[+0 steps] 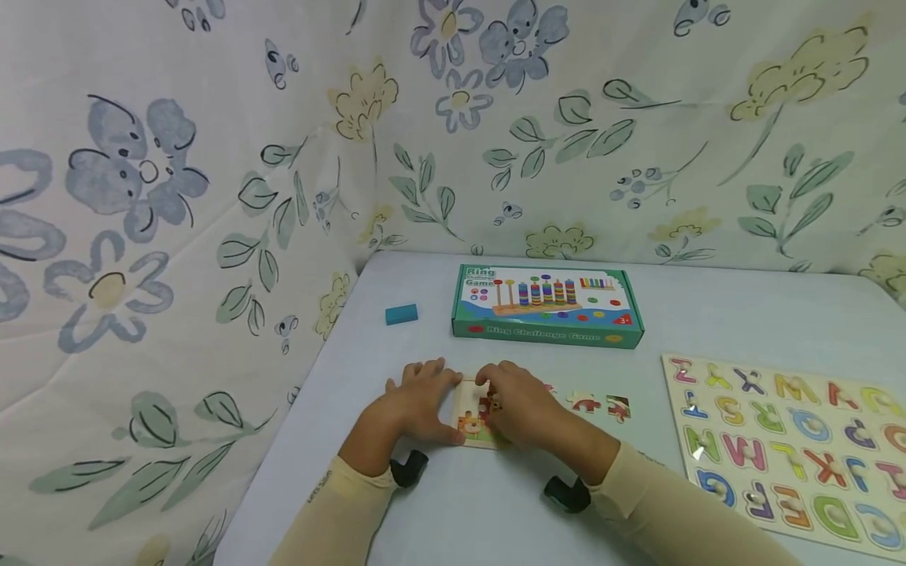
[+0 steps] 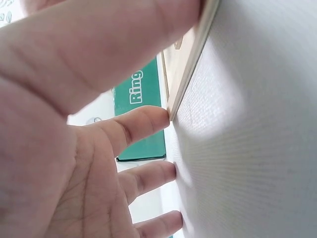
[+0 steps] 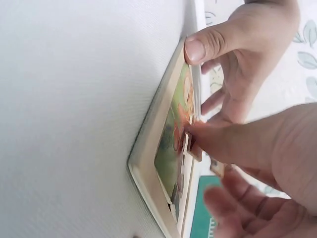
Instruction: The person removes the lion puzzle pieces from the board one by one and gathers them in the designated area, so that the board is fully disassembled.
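A small wooden jigsaw tray point(image 1: 463, 391) lies on the table, partly filled with orange, green and brown picture pieces. My left hand point(image 1: 414, 409) spans its left side, fingers spread, with the thumb at the near corner and the index fingertip at the far corner. Over the tray's right part, my right hand point(image 1: 525, 406) pinches a jigsaw piece point(image 3: 195, 150) between thumb and fingers, tilted above the picture. That hand covers much of the tray in the head view. To its right lie loose jigsaw pieces, a red and cream one point(image 1: 585, 402) and a darker one point(image 1: 619, 408).
A green Ring Challenge Game box point(image 1: 548, 336) lies behind the tray. A teal block point(image 1: 401, 314) is at the back left. On the right, a large alphabet peg board point(image 1: 675, 405) holds coloured letters. A flowered cloth point(image 1: 453, 196) hangs behind the table.
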